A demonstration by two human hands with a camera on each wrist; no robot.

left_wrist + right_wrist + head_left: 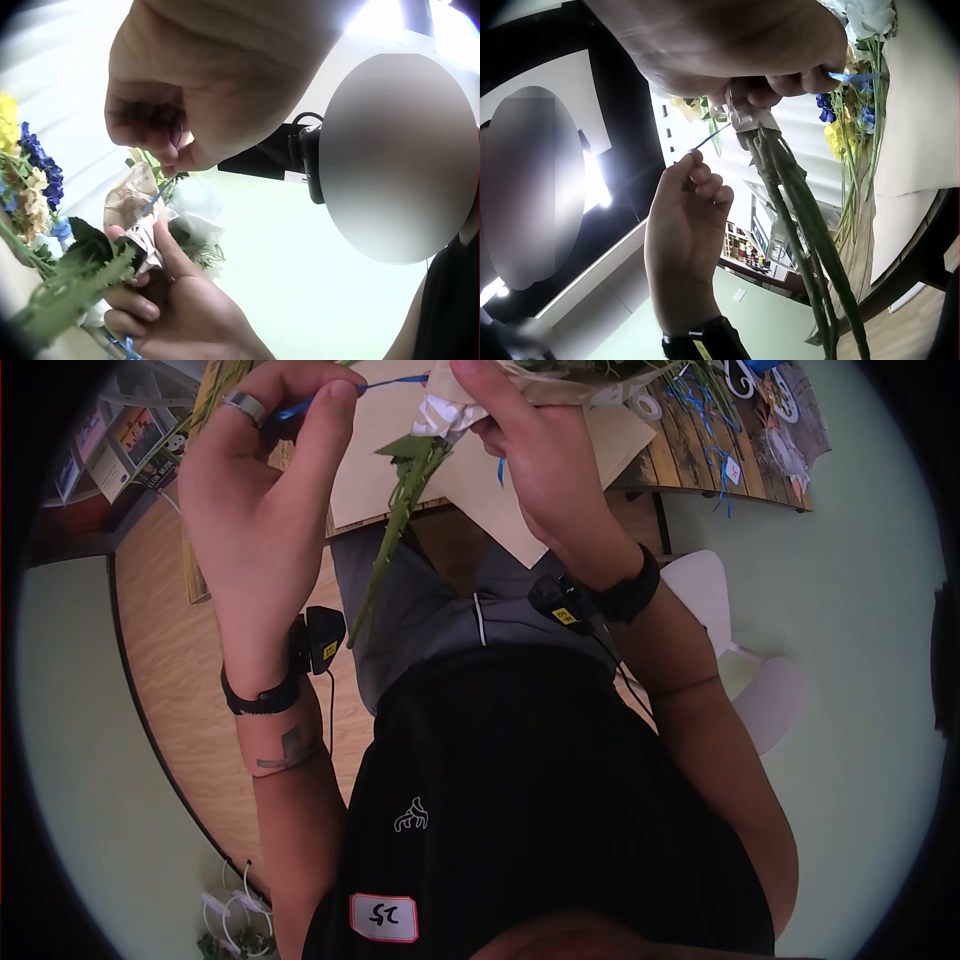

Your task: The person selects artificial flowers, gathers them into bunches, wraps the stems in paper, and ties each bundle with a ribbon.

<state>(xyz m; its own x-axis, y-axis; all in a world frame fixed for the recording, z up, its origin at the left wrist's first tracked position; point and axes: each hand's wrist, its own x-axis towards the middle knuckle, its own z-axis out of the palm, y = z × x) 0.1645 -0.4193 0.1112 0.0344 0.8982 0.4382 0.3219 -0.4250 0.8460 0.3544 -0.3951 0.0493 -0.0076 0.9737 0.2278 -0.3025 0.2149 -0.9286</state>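
Observation:
A bouquet with green stems (402, 510) is wrapped in crumpled pale paper (440, 415) near the table's front edge. My right hand (550, 465) grips it round the wrapped neck, and the bare stems (810, 232) stick out below that hand. Between thumb and fingertips, my left hand (255, 500) pinches a thin blue ribbon (397, 380), drawn taut from the paper. The left wrist view shows this ribbon (154, 201) running up from the wrap to the left fingers. A blue end (855, 77) also shows beside the right hand. A pale bloom (196, 208) shows behind the wrap.
Sheets of brown paper (510, 525) lie on the wooden table (675, 465) and overhang its front edge. Blue ribbon pieces with a small tag (733, 470) are at the right. Blue and yellow flowers (840, 139) lie on the table. A white chair (700, 595) stands at right.

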